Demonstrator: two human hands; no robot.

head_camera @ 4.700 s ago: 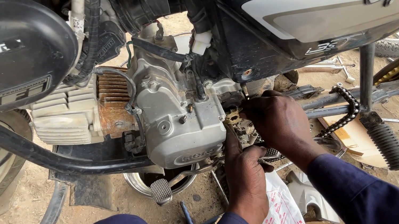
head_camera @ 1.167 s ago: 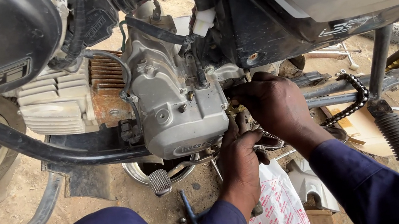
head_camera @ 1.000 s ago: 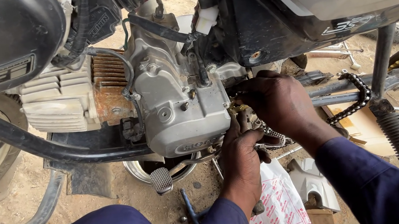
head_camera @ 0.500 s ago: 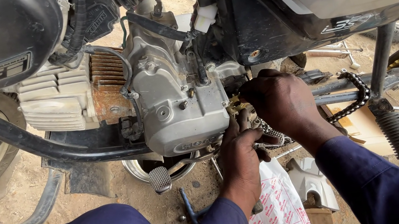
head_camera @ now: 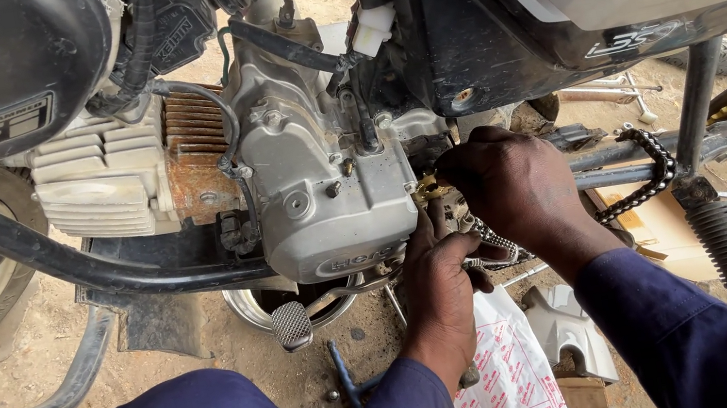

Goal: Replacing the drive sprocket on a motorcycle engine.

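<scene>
Pinching the chain point(head_camera: 498, 245) at mid-frame, both left hand point(head_camera: 442, 289) and right hand point(head_camera: 514, 189) steadied it beside the engine point(head_camera: 333, 199).

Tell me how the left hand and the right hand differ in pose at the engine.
The left hand comes up from below, its knuckles toward the camera and its fingers curled under the silver engine case; the right hand reaches in from the side, higher up, its back turned upward. The drive chain runs out from beside the right hand, while the left sits above a white printed bag. Both wear dark blue sleeves and meet behind the case.
</scene>
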